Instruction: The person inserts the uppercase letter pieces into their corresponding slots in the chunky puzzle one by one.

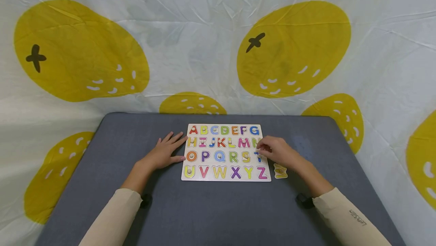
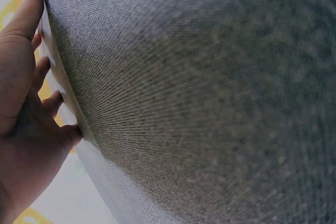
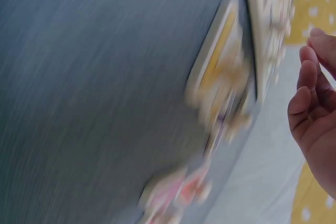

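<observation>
A white alphabet puzzle board [image 1: 226, 163] lies on the table, its colourful letters in rows. My left hand [image 1: 165, 152] spreads its fingers at the board's left side, with fingertips at the edge. The left wrist view shows its thumb and fingers along that edge. My right hand [image 1: 277, 150] is over the board's right side, by the N and the blue T [image 1: 259, 158], partly covering them. Its fingers curl loosely, thumb tip close to the index finger [image 3: 308, 55], nothing visible between them. A yellow W piece [image 1: 281, 171] lies on the table beside the board.
Behind the W in the right wrist view, several more knobbed pieces, including a pink one [image 3: 164, 191], lie blurred on the grey table [image 1: 218, 212]. A white curtain [image 1: 194, 56] with yellow fruit shapes hangs behind the table's back edge.
</observation>
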### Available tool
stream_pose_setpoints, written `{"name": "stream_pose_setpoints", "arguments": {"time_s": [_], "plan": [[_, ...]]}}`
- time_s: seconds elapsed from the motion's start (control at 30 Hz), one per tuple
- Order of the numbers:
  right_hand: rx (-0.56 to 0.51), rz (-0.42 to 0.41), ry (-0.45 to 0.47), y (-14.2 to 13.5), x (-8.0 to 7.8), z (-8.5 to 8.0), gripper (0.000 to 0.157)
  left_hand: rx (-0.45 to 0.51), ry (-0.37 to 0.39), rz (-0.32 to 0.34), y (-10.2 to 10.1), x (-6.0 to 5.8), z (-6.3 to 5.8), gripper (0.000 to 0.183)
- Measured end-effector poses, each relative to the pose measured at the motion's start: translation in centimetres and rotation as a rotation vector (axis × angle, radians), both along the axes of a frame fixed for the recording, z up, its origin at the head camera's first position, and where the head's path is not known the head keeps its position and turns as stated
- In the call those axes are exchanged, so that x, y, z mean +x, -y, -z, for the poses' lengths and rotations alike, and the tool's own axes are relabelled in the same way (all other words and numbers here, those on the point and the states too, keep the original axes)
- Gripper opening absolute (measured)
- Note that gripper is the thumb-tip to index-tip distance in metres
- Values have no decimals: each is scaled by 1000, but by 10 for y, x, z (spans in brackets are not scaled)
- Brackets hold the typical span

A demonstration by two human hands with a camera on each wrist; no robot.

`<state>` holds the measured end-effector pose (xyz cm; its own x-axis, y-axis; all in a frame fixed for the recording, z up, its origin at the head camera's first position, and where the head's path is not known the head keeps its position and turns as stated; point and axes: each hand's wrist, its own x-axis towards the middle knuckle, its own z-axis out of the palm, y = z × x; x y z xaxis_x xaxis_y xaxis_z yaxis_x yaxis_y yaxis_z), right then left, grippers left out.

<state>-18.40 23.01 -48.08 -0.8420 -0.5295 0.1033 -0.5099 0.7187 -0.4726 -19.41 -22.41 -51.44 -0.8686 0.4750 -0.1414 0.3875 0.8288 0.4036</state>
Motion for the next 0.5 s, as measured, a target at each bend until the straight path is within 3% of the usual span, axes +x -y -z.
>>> {"name": "stream_pose_setpoints", "arguments": {"time_s": [0.23, 0.5], "plan": [[23, 99, -10, -55, 6, -3, 11, -1, 0, -3, 0, 0, 0, 85], [42, 127, -5, -101, 14, 5, 12, -7, 2, -3, 0, 1, 0, 85]]}}
